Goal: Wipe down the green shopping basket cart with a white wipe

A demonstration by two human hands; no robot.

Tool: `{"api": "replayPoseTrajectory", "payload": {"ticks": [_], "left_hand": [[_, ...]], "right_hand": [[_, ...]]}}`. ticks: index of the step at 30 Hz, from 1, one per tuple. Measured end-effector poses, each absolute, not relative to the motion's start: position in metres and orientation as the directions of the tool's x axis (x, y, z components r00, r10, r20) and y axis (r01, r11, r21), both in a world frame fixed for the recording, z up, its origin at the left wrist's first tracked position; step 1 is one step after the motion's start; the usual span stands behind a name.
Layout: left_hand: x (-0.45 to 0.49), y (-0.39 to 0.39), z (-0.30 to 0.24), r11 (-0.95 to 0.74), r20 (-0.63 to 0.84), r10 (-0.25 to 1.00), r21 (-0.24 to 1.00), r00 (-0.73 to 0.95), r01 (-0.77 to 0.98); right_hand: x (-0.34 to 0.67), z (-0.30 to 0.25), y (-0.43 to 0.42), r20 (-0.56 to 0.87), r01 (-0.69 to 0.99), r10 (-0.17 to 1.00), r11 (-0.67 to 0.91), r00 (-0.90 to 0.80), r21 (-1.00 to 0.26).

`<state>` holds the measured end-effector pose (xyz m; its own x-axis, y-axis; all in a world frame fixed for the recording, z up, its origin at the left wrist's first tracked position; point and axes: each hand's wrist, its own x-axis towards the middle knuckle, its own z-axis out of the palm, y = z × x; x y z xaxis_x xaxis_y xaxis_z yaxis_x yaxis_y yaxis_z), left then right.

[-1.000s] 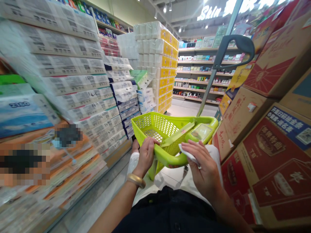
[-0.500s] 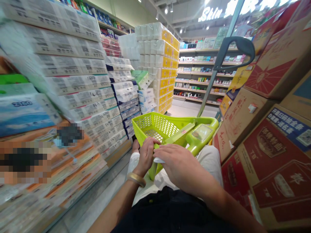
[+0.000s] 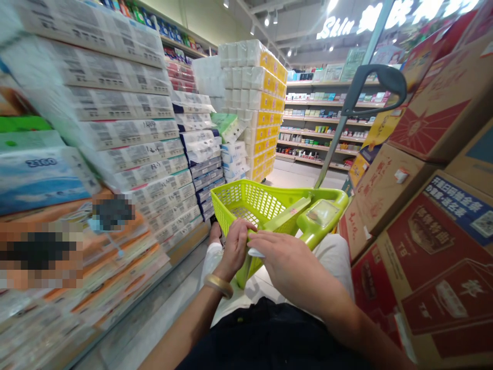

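This is a supermarket aisle with a tiled floor (image 3: 296, 174). On the left side stand high stacks of packaged toilet paper (image 3: 127, 118), far ahead rises a tower of rolls with yellow bands (image 3: 265, 103) beside shelves of small boxed goods (image 3: 327, 121), and on the right side are piled red-printed cardboard cartons (image 3: 435, 267). In the middle, just in front of the person, is a lime-green plastic shopping basket (image 3: 246, 203) with a long metal pole and a dark grey pull handle (image 3: 370, 85). The left hand (image 3: 234, 249), with a gold bangle (image 3: 218, 285) on its wrist, is curled closed around the near rim of the basket. The right hand (image 3: 287, 267) lies rather flat beside it, its fingers stretched toward the left hand. A small white tissue (image 3: 256, 252) shows just under these fingers, at the rim between the two hands; I cannot tell how firmly it is pinched. For a good hold, the curled left hand should carry the basket's weight, so the right fingers can stay soft and close over the tissue.
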<state>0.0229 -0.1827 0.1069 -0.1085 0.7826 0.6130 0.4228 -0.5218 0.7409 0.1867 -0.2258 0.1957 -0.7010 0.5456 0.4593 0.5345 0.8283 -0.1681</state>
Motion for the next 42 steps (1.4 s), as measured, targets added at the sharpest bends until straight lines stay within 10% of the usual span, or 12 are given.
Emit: {"api": "replayPoseTrajectory", "payload": {"ticks": [34,42], "left_hand": [[0.021,-0.181,0.101,-0.545,0.641,0.76,0.717,-0.107,0.434],[0.021,-0.181,0.102,-0.542,0.642,0.763,0.702,-0.08,0.463]], "right_hand": [[0.23,0.134,-0.234,0.808,0.37,0.322,0.918,-0.494,-0.139],[0.23,0.119,-0.227,0.91,0.414,0.364,0.873,-0.2,-0.258]]}}
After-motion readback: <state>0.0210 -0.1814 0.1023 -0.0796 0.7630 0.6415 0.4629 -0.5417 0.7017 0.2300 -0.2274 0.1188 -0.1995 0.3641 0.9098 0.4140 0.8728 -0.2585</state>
